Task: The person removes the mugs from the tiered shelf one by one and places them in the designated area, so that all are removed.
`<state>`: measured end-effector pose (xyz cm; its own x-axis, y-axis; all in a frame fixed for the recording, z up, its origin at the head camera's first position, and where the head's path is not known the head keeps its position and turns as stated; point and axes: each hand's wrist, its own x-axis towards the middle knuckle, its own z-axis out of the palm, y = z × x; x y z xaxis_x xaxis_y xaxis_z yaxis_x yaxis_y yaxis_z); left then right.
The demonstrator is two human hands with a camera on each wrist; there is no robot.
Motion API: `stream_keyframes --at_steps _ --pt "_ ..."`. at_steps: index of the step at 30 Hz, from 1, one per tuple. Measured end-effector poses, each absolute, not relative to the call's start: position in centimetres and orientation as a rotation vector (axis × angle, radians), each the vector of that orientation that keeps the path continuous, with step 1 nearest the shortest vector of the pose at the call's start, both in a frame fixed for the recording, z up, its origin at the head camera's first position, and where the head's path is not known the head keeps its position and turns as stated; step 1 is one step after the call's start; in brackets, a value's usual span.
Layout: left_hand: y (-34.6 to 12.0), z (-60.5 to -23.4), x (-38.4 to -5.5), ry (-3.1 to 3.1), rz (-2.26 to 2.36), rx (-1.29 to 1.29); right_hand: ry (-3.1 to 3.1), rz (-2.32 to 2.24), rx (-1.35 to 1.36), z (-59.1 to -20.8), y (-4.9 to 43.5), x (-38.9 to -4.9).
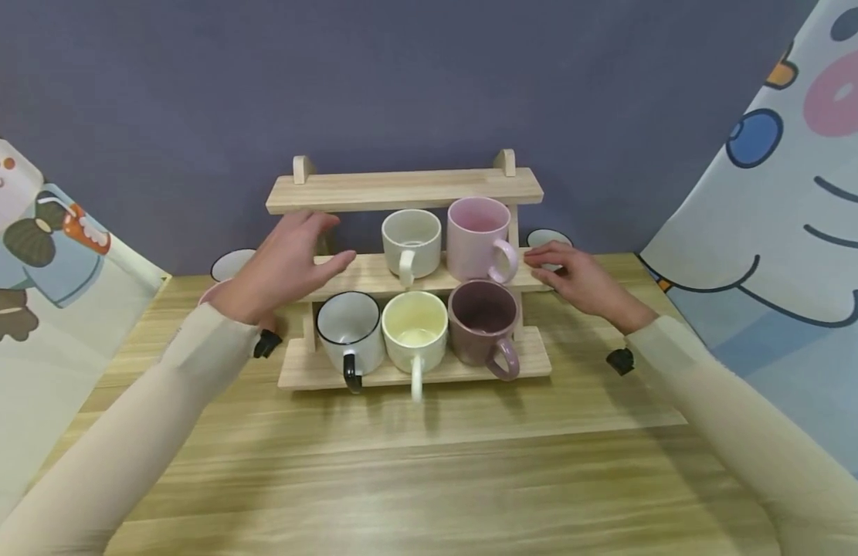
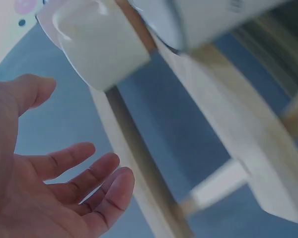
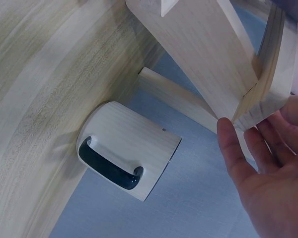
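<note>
A three-tier wooden rack (image 1: 404,189) holds several mugs. On its middle shelf are a white mug (image 1: 412,239) and a pink mug (image 1: 479,239). Below them stand a white mug with black rim and handle (image 1: 349,332), a pale yellow mug (image 1: 415,332) and a mauve mug (image 1: 483,324). My left hand (image 1: 293,259), fingers spread and holding nothing, hovers by the middle shelf's left end. At that shelf's right end, my right hand (image 1: 571,274) holds the board, thumb (image 3: 229,141) at its lower corner and fingers higher up.
A white mug with a dark handle (image 3: 119,153) stands on the wooden table (image 1: 401,479) beyond the rack's right end. Another white mug (image 1: 230,265) and a pink one, mostly hidden by my left forearm, are on the left. A dark cloth (image 1: 401,85) hangs behind.
</note>
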<state>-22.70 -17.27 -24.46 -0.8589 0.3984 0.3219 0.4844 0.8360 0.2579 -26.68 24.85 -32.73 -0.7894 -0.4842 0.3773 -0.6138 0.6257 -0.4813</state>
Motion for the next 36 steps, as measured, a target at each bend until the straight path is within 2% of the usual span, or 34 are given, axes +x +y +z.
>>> stream_keyframes --at_steps 14,36 --pt "-10.6 -23.3 -24.7 -2.858 -0.442 -0.753 -2.657 0.909 0.875 -32.8 25.0 -26.6" --pt "-8.5 -23.2 -26.4 -2.944 -0.428 -0.662 -2.66 0.892 0.89 -32.7 24.8 -26.7"
